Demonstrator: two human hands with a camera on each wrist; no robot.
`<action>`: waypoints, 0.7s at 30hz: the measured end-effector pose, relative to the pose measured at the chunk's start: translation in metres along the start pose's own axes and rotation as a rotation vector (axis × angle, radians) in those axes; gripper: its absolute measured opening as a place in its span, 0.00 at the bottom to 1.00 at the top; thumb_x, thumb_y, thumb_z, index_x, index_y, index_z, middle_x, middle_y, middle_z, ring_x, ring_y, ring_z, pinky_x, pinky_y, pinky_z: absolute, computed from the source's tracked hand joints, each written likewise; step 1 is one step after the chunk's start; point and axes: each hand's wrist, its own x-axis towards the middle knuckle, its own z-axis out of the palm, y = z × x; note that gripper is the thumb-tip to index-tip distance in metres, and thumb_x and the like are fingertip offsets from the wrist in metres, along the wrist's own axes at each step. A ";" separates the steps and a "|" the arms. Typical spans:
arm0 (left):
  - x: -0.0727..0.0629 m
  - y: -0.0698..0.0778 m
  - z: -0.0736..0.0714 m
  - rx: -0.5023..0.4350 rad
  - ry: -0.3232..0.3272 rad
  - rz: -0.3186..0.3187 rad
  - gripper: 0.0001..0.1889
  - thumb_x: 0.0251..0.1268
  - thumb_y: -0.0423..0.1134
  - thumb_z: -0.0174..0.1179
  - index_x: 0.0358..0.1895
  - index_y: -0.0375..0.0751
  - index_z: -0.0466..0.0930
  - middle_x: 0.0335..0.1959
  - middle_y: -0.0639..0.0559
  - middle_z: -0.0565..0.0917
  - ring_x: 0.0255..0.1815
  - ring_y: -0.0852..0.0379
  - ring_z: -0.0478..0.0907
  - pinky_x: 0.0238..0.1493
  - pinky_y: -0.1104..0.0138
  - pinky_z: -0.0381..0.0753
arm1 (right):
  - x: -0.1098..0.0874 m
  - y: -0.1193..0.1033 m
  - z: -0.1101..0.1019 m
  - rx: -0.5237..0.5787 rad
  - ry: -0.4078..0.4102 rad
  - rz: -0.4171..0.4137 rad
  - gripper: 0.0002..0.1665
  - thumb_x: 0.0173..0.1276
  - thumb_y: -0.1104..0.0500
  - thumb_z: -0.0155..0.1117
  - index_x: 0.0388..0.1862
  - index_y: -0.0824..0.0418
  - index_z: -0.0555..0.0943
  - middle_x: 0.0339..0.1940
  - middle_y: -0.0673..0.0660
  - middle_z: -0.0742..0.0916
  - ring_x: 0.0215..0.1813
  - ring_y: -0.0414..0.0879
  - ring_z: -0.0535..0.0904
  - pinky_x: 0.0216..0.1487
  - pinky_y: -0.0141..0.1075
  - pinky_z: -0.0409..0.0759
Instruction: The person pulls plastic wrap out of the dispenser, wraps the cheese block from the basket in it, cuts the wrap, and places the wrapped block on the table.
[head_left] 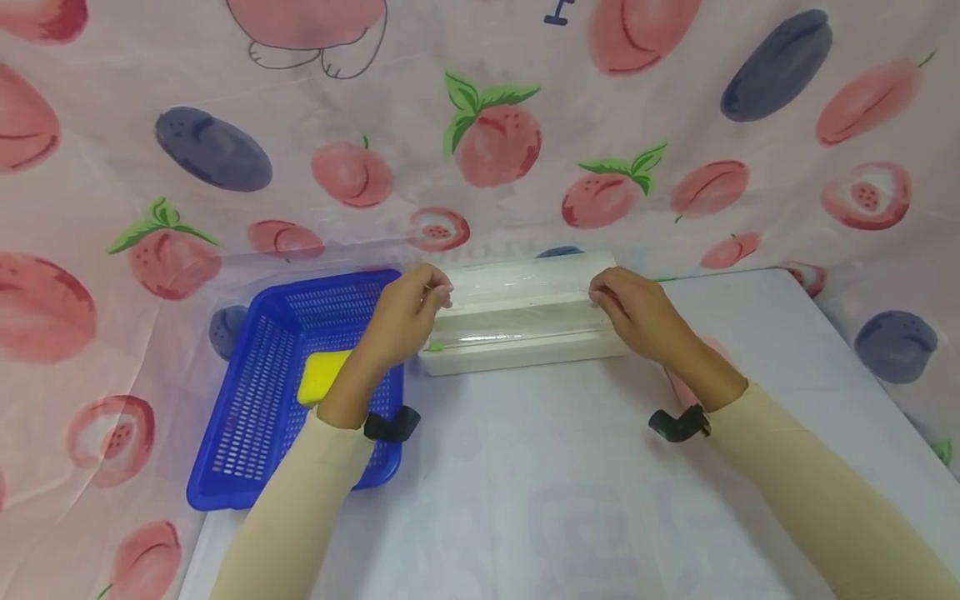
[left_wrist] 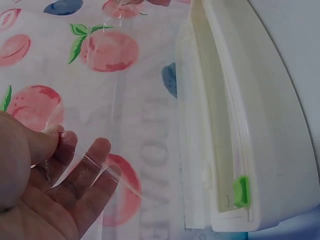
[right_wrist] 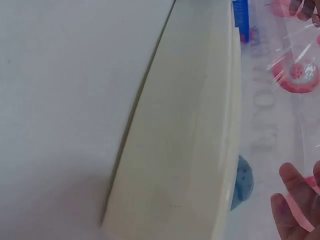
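A long white cling film dispenser point(head_left: 525, 353) lies at the back of the table with its lid raised. Its green slide cutter point(left_wrist: 242, 191) is at the left end. Clear cling film point(right_wrist: 295, 47) stretches between both hands above the dispenser. My left hand point(head_left: 408, 317) pinches the film near the dispenser's left end, thumb against the index finger, while its other fingers spread behind the film in the left wrist view. At the opposite end, my right hand point(head_left: 637, 312) pinches the film; its fingertips are partly cut off in the right wrist view.
Left of the dispenser stands a blue plastic basket point(head_left: 247, 400) with a yellow sponge-like block point(head_left: 322, 377) in it, partly behind the left forearm. A fruit-print curtain point(head_left: 495, 50) hangs behind the white-covered table point(head_left: 525, 483).
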 end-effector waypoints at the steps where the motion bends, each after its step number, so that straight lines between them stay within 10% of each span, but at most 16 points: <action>1: 0.000 0.000 0.001 0.004 -0.006 -0.002 0.07 0.80 0.36 0.52 0.49 0.37 0.77 0.42 0.42 0.85 0.45 0.46 0.82 0.51 0.54 0.83 | -0.001 0.001 0.000 -0.002 -0.003 0.012 0.04 0.72 0.69 0.64 0.42 0.63 0.79 0.33 0.55 0.82 0.36 0.45 0.76 0.39 0.40 0.76; 21: -0.015 0.012 -0.015 -0.027 0.080 0.023 0.07 0.80 0.36 0.52 0.47 0.37 0.78 0.41 0.45 0.84 0.47 0.48 0.82 0.55 0.53 0.84 | -0.004 -0.019 -0.011 0.027 0.065 0.002 0.05 0.71 0.69 0.64 0.44 0.63 0.79 0.35 0.55 0.82 0.36 0.41 0.72 0.39 0.26 0.70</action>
